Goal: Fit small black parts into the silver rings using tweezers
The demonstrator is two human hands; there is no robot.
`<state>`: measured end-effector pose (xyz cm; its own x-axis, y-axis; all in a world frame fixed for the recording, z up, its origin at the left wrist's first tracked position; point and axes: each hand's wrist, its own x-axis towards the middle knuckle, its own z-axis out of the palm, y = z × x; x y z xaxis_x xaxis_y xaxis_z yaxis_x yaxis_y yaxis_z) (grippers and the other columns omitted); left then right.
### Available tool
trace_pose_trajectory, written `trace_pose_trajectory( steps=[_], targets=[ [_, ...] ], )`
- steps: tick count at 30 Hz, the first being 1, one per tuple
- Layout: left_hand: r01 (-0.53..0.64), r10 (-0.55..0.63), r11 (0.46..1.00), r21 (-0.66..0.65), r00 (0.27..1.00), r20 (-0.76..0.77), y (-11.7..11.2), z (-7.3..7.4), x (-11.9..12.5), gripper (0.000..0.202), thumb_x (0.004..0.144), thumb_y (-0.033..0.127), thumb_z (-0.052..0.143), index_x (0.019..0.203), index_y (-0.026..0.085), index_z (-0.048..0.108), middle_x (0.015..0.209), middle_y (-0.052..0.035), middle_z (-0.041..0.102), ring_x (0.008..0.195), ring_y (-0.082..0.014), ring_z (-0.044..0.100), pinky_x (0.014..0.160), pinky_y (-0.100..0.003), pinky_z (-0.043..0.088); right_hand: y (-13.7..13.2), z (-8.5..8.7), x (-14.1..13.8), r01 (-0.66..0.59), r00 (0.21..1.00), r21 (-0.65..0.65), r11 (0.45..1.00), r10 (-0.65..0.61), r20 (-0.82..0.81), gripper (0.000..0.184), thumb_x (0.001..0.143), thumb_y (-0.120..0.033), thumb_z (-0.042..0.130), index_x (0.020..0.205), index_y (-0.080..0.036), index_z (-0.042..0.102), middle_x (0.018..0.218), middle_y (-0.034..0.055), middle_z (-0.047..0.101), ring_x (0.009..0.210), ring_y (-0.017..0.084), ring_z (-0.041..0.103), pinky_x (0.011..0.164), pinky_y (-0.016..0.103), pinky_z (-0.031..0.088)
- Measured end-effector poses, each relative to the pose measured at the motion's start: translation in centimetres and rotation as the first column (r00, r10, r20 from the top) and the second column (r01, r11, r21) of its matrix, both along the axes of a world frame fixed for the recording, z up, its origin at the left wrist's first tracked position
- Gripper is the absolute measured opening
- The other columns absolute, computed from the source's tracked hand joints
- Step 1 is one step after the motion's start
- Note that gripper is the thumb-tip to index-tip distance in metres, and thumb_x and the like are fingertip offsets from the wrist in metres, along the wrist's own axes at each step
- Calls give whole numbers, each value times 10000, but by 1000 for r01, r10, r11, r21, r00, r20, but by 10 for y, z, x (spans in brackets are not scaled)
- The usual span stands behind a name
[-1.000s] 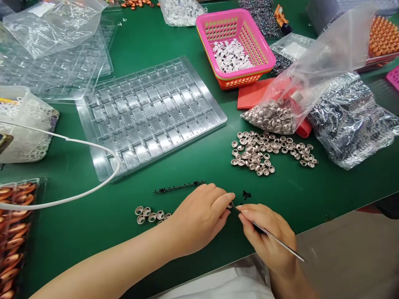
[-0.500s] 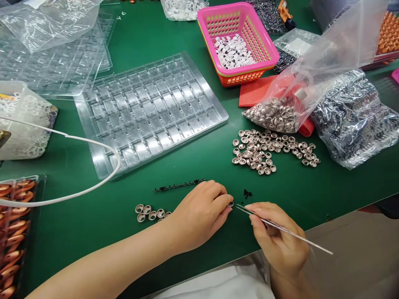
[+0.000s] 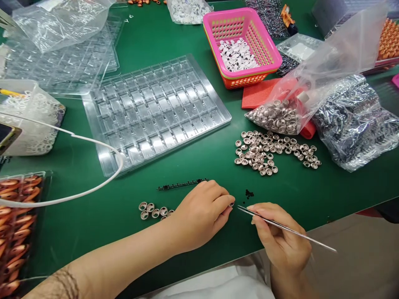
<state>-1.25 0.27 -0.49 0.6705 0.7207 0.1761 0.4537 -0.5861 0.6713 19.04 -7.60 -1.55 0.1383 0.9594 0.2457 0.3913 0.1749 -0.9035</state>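
Now, in the head view, the right hand point(image 3: 285, 243) has drawn back from where it was 1 second ago: the tips of its tweezers point(image 3: 286, 228), then at the ring in the other hand's fingers, stand just apart from it. The left hand point(image 3: 199, 218) matches the earlier picture, its narrow grip pinching 1 metal ring point(image 3: 231, 204), partly hidden, above the table point(image 3: 199, 158). The right hand's grip is closed around the 1 pair of tweezers; whether their tips hold anything, I cannot tell. Dark strands point(image 3: 67, 281) have come into view over the left forearm.

Counted, at least 6 loose rings point(image 3: 155, 213) lie beside the left forearm, some partly covered. Beyond that hand lies 1 black strip point(image 3: 182, 184). Near the tweezers is 1 cluster of black bits point(image 3: 249, 194), too small to count. Farther off are 1 clear compartment tray point(image 3: 215, 89), 1 spread of dozens of rings point(image 3: 257, 155), and 1 bag of rings point(image 3: 277, 117) behind it.
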Motion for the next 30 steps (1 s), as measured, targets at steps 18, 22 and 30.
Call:
trace_pose_trajectory(
  steps=[18, 22, 30],
  targets=[
    [-10, 10, 1000, 4, 1000, -30, 0, -1, 3, 118, 955, 170, 587, 1019, 124, 675, 896, -69, 661, 806, -207, 548, 733, -368, 448, 9, -1, 4, -239, 924, 83, 967, 200, 327, 379, 835, -33, 677, 1164, -205, 605, 996, 61, 757, 864, 181, 742, 749, 322, 617],
    [-10, 10, 1000, 0, 1000, -23, 0, -2, 2, 118, 954, 171, 590, 1021, 124, 674, 897, -68, 659, 807, -207, 543, 733, -370, 445, 8, -1, 5, -225, 929, 86, 971, 187, 318, 393, 827, -16, 685, 1171, -189, 606, 1006, 74, 751, 884, 176, 734, 766, 317, 611],
    [-18, 18, 1000, -6, 999, -26, 0, -3, 3, 109, 952, 185, 598, 998, 127, 678, 867, -57, 650, 792, -201, 536, 727, -366, 433, 10, 0, 2, -205, 926, 126, 971, 151, 347, 330, 831, -23, 698, 1126, -153, 625, 993, 72, 750, 884, 163, 730, 782, 294, 603]
  ],
)
